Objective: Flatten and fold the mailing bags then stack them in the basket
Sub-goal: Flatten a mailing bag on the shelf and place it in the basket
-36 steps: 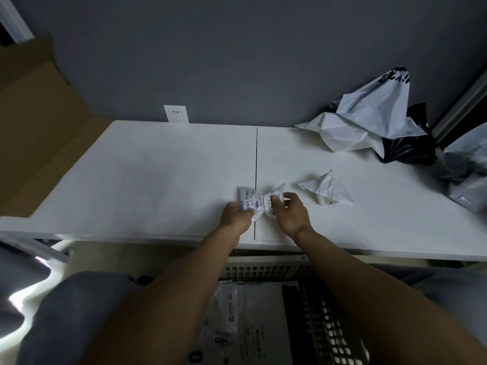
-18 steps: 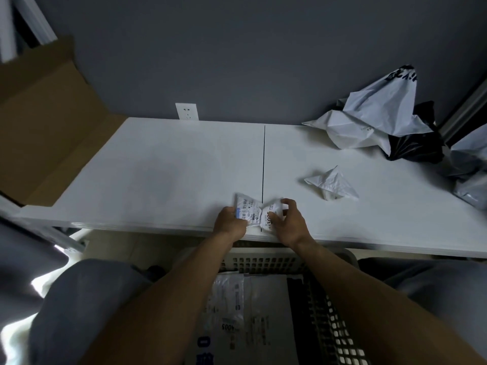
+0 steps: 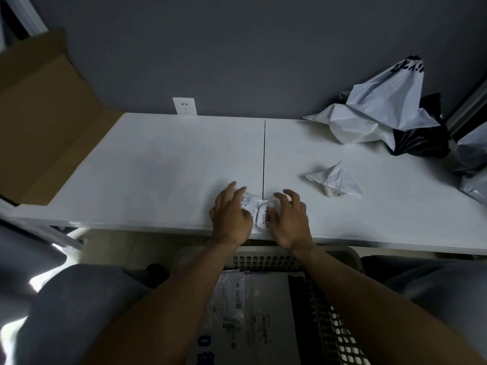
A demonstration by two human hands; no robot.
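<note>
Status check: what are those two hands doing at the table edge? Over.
Left hand and right hand open, fingers spread on small labelled mailing bag. Bag crumpled, not yet folded. Nothing blocking it.

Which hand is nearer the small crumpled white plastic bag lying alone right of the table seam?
Right. The right hand lies left of the small crumpled white plastic bag, bare table between them; the left hand is farther left, beyond the seam.

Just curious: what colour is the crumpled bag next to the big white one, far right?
That bag is black, clearest in the head view.
</note>
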